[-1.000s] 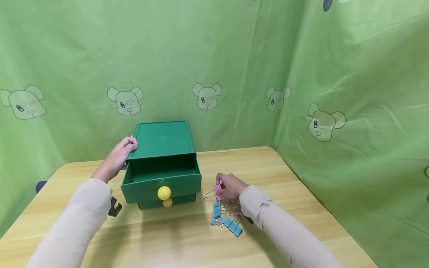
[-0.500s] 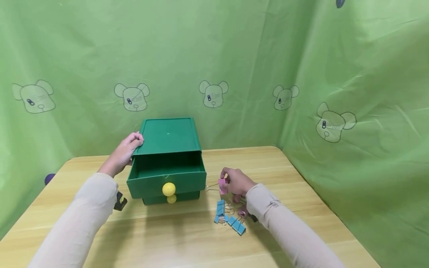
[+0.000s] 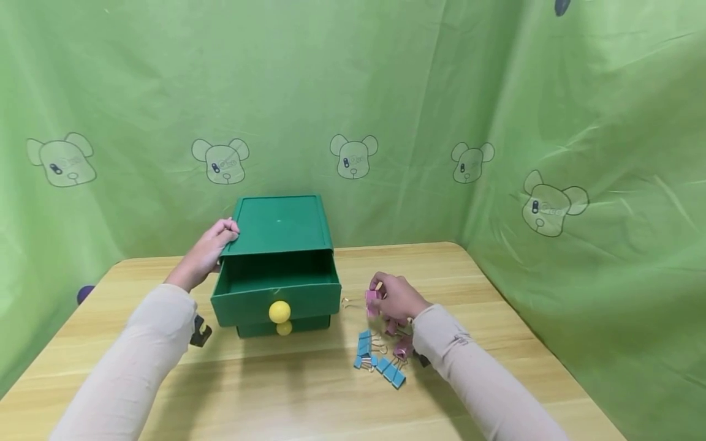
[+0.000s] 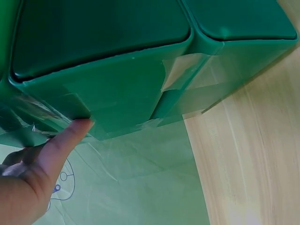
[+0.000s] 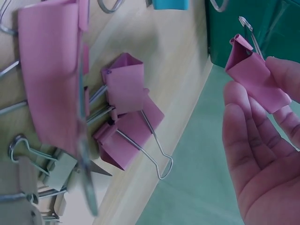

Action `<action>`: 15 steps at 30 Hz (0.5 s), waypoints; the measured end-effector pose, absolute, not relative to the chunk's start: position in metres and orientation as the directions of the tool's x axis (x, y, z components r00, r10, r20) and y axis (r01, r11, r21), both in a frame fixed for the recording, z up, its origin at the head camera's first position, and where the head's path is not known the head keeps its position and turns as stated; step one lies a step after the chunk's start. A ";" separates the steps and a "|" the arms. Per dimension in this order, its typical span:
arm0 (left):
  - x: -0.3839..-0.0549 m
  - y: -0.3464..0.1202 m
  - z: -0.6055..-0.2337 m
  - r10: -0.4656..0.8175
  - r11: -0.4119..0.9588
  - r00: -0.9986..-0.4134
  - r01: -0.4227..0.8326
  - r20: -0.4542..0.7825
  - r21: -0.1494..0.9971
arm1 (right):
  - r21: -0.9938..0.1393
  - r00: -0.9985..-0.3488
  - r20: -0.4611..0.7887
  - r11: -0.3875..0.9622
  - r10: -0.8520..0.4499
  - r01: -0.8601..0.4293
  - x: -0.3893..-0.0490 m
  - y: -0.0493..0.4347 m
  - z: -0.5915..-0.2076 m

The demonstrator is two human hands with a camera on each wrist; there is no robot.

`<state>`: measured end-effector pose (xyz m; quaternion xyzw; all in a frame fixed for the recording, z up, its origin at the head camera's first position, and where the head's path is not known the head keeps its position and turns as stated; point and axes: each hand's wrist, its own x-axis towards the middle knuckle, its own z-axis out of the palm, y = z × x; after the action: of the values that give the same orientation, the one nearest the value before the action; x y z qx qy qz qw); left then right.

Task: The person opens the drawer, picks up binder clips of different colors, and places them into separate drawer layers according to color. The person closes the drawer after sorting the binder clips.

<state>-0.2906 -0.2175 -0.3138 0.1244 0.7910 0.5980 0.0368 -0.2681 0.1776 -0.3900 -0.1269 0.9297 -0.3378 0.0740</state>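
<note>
Pinching a smooth pink binder clip (image 5: 258, 82), wedge-shaped, shiny wire handle (image 5: 253, 37), in my right hand (image 3: 404, 298), just right of the pulled-out drawer (image 3: 314, 300); my left hand (image 3: 206, 248) grips the top side edge of the glossy green drawer box (image 3: 281, 223), round yellow knobs (image 3: 279, 312), clear tape (image 4: 180, 71) on side. Blue binder clips (image 3: 391, 372) and other pink clips (image 5: 125, 89) on wood-grain table (image 3: 309, 392). Bear-head prints (image 3: 353, 168) on curtain (image 3: 309, 73), their lettering (image 3: 227, 163) too small to read

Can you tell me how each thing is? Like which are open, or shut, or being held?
Top drawer, pulled open
Bottom drawer, seems pushed in
One pink clip, held by the right hand
Other pink clips, bunched on the table
Blue clips, on the table
Box, standing upright, touched by the left hand
</note>
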 end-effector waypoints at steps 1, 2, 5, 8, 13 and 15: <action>-0.291 -0.218 -0.314 0.238 0.258 -0.967 0.150 0.087 0.954 | -0.646 -0.957 -0.045 0.739 -0.285 -0.190 -0.268 0.178 -0.390; -0.291 -0.218 -0.314 0.236 0.261 -0.968 0.145 0.083 0.954 | -0.647 -0.958 -0.041 0.738 -0.283 -0.190 -0.268 0.178 -0.390; -0.291 -0.219 -0.314 0.231 0.268 -0.970 0.140 0.078 0.953 | -0.645 -0.960 -0.027 0.739 -0.279 -0.197 -0.268 0.178 -0.390; -0.290 -0.219 -0.313 0.231 0.263 -0.970 0.141 0.080 0.954 | -0.648 -0.964 -0.024 0.738 -0.266 -0.188 -0.268 0.178 -0.389; -0.289 -0.217 -0.313 0.240 0.227 -0.967 0.144 0.088 0.963 | -0.662 -0.969 -0.015 0.729 -0.245 -0.174 -0.266 0.177 -0.384; -0.289 -0.216 -0.313 0.243 0.216 -0.966 0.145 0.091 0.966 | -0.652 -0.970 -0.001 0.736 -0.243 -0.183 -0.266 0.176 -0.383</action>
<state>-0.2887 -0.2160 -0.3127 0.1246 0.7787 0.6136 0.0396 -0.2656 0.1764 -0.3826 -0.1145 0.9307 -0.3448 0.0432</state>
